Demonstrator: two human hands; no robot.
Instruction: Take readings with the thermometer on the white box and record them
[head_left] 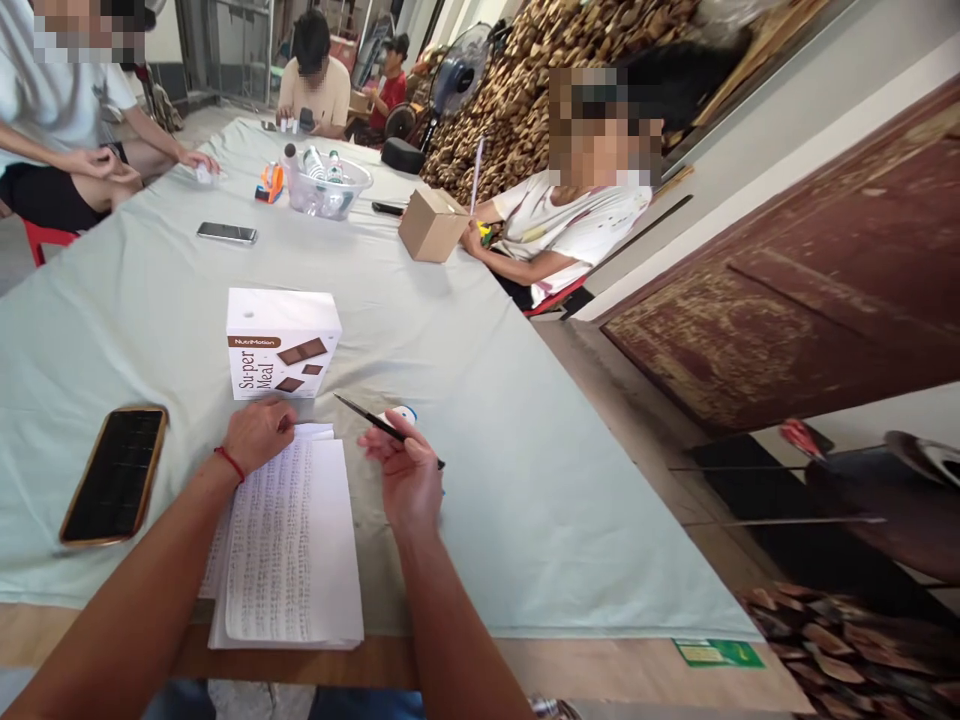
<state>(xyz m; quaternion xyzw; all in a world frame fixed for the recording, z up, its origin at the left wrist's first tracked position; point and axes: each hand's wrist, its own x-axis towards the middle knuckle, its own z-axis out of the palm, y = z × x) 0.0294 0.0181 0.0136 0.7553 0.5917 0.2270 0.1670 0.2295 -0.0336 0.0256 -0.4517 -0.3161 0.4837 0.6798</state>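
A stack of papers point(330, 560) lies in front of me, its top sheet filled with columns of handwriting on the left part and blank on the right. My left hand point(262, 435), a red string round its wrist, rests with curled fingers on the top edge of the stack, close to a white box point(281, 315) printed "Super Meal". To the right of the papers, my right hand point(409, 475) grips a black pen point(364, 412), tip pointing up and left, off the paper. A small white-and-blue object point(405, 412) is partly hidden behind that hand.
A phone point(116, 475) lies at my left, another phone point(227, 233) farther off. Beyond are a clear plastic basket point(330, 198) of bottles, an orange tape dispenser point(270, 183) and a cardboard box point(431, 228). Several people sit around the table. A green card point(718, 653) lies at the near edge.
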